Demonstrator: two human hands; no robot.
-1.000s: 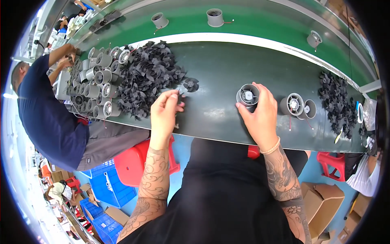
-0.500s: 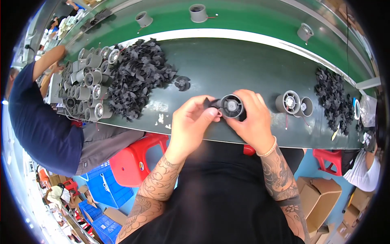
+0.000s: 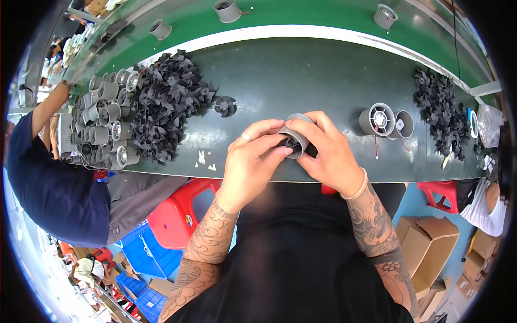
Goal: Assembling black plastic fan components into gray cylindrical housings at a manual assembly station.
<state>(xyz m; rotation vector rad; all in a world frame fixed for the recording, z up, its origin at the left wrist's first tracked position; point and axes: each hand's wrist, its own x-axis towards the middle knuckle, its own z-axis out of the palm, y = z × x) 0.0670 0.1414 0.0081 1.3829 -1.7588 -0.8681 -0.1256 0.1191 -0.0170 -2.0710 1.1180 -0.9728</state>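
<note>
My right hand [image 3: 335, 155] is wrapped round a grey cylindrical fan housing [image 3: 299, 139], which is tilted with its opening toward my left hand. The left hand [image 3: 249, 164] is closed, thumb and fingertips at that opening, on a black fan impeller [image 3: 292, 144] sitting partly inside the housing. Fingers cover most of the blades. Beyond my left hand lies a single loose black impeller [image 3: 225, 106]. To the right of my hands stand two more grey housings, a larger one [image 3: 378, 119] and a smaller one [image 3: 404, 125], with thin wires.
A big heap of black impellers [image 3: 167, 102] and many grey housings [image 3: 110, 113] fill the table's left. Another impeller heap [image 3: 440, 116] lies right. Several housings stand on the green belt [image 3: 301, 13] behind. A co-worker [image 3: 54, 177] sits left, beside a red stool [image 3: 175, 215].
The housing has turned from facing up to tilting toward my left hand, and the impeller went from beside it to partly inside. The view shifted slightly; the belt's housings moved left.
</note>
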